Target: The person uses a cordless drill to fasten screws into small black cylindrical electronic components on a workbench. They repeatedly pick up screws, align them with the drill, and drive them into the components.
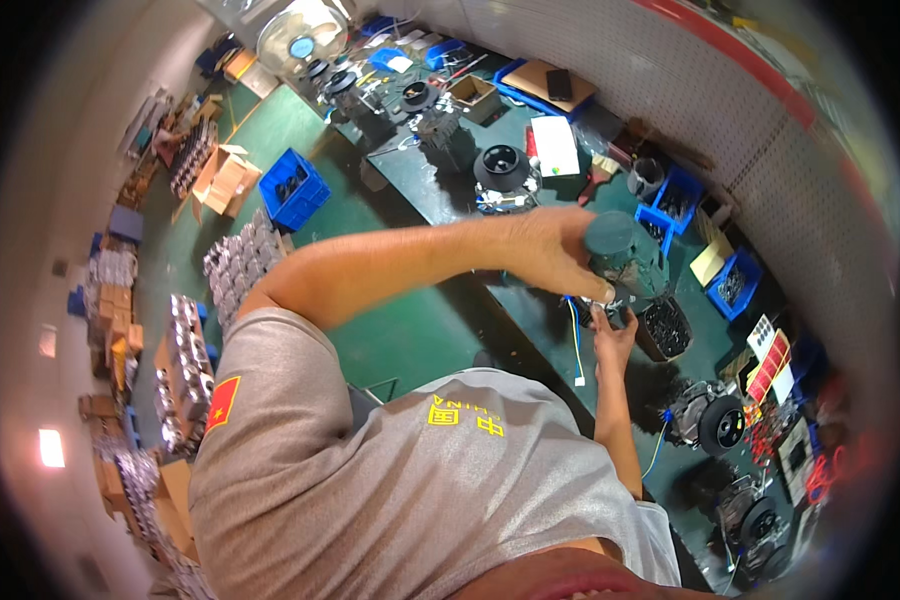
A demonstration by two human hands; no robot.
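The left hand's grip [545, 246] clasps the dark motor-like unit [632, 262] over the desk [708, 345], near a dark bin [678, 350] of small parts, while the right hand [612, 342] reaches its near end, hold unclear.

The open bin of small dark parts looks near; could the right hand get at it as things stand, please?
Probably yes: the bin sits close beside the right hand with nothing visible between, though that hand is at the dark unit and would likely have to leave it first.
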